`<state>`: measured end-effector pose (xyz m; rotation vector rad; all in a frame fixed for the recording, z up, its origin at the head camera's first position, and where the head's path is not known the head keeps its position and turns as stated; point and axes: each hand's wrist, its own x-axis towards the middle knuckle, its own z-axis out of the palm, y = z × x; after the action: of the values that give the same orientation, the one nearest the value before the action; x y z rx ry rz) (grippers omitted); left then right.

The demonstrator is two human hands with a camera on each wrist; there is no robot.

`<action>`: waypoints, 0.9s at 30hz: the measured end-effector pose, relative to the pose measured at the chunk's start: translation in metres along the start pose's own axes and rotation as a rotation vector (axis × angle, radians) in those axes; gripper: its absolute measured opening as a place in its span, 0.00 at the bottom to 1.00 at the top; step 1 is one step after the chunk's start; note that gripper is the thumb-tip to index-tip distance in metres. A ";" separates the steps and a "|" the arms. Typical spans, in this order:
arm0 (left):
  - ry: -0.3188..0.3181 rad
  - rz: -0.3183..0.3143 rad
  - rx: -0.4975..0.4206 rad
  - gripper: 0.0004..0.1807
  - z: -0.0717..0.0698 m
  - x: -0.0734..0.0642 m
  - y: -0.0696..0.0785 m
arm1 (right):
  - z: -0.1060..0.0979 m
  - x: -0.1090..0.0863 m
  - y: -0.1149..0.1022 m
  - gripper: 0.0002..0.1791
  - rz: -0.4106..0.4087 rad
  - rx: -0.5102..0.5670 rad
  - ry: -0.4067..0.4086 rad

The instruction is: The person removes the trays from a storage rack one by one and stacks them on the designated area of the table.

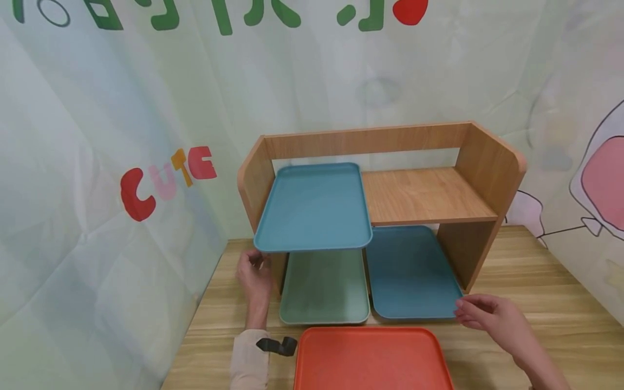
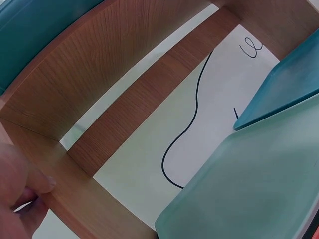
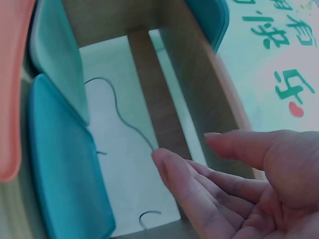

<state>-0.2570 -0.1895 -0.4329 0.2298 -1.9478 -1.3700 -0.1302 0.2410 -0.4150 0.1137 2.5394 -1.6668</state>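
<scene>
A wooden two-tier shelf (image 1: 419, 195) stands on the table. A blue tray (image 1: 314, 208) lies on its upper board at the left, reaching past the front edge. Below are a green tray (image 1: 324, 287) on the left and a second blue tray (image 1: 411, 276) on the right. My left hand (image 1: 254, 273) is at the front edge of the shelf's left side panel, fingers loosely bent, fingertips (image 2: 47, 184) right at the wood. Beside the lower blue tray's front right corner is my right hand (image 1: 492, 319), thumb and fingers apart with nothing between them.
A red tray (image 1: 370, 357) lies on the wooden table (image 1: 209, 325) in front of the shelf. Behind and at the sides hangs a printed cloth backdrop (image 1: 146, 108). The shelf's right side panel (image 1: 487, 168) rises between the lower blue tray and the backdrop.
</scene>
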 end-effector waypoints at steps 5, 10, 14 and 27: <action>0.005 0.015 -0.008 0.09 0.000 0.000 0.001 | -0.003 0.004 -0.019 0.32 -0.032 -0.014 0.017; 0.003 0.018 -0.005 0.09 0.000 0.000 0.002 | -0.003 0.010 -0.034 0.33 -0.038 -0.055 0.009; -0.002 0.011 -0.013 0.09 0.000 0.000 0.002 | -0.001 0.014 -0.044 0.34 -0.040 -0.079 0.003; 0.009 0.034 -0.007 0.08 -0.001 0.000 -0.001 | 0.008 0.032 -0.076 0.35 -0.146 0.023 0.007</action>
<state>-0.2568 -0.1904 -0.4337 0.1991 -1.9305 -1.3514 -0.1709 0.2039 -0.3529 -0.0655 2.5915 -1.7486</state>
